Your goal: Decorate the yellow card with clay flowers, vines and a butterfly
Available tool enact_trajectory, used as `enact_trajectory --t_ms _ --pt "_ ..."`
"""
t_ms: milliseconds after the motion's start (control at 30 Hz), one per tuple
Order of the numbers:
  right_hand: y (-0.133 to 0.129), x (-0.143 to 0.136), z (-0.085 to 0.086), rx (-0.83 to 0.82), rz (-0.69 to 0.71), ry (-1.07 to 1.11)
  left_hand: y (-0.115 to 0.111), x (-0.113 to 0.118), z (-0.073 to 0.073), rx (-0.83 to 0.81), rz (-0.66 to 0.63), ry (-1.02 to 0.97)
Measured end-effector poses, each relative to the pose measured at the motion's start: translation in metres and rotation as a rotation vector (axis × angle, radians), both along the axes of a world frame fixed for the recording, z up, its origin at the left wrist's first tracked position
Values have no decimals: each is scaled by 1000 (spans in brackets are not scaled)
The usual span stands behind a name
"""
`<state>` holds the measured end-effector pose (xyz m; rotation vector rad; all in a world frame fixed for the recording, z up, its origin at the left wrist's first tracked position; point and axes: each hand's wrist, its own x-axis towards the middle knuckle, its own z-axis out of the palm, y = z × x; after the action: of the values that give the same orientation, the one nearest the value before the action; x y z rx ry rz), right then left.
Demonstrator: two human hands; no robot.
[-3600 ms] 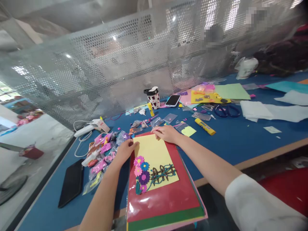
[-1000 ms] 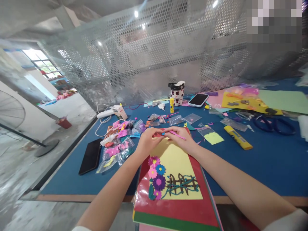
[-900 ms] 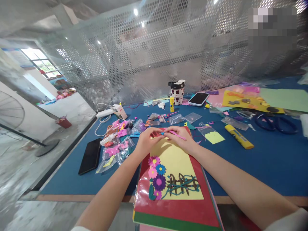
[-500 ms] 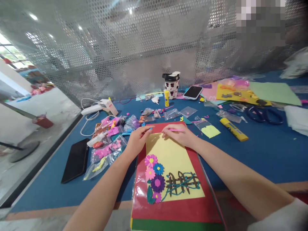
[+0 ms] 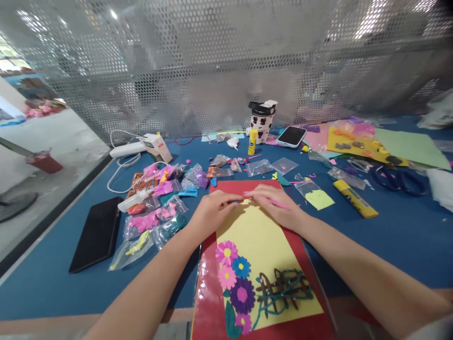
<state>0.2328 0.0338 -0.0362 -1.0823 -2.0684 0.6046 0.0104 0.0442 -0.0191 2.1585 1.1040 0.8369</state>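
My left hand (image 5: 215, 210) is closed in a pinch above the top of a yellow sheet (image 5: 255, 231). A small blue piece of clay (image 5: 236, 201) shows at its fingertips. Fingers closed around a slim pink modelling tool (image 5: 281, 204), my right hand (image 5: 274, 200) meets the left one over the sheet's upper edge. Clay flowers (image 5: 241, 293) in pink, blue and purple run down the sheet's left side. A brown clay fence (image 5: 281, 288) with teal vines lies at the lower right. Under the sheet is a red backing (image 5: 215, 311) with a glossy cover.
Bags of coloured clay (image 5: 152, 219) and a black tablet (image 5: 96, 234) lie to the left. Behind stand a glue stick (image 5: 252, 142) and a patterned cup (image 5: 262, 123), beside a phone (image 5: 291, 136). At right are a yellow box (image 5: 355, 198) and dark-handled scissors (image 5: 399, 181).
My hands have come together over the sheet's upper edge; the left moved rightward with the blue piece. The view has shifted, so the sheet sits lower and further right.
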Motion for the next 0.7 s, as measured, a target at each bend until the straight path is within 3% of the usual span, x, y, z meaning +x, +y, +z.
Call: enact_trajectory --t_ms 133,267,367,500,700 --pt "4 3 -10 287 -54 -318 -1 4 -3 -183 9 -148" --pt "2 7 -5 321 -164 -469 2 3 -4 -138 59 -123" --pt "-5 5 4 353 -194 -309 1 5 -4 -69 93 -105" --pt "-16 -6 13 417 -30 -134 -7 11 -2 -261 81 -231" --pt "-21 -13 14 430 -72 -106 -12 14 5 -388 44 -262"
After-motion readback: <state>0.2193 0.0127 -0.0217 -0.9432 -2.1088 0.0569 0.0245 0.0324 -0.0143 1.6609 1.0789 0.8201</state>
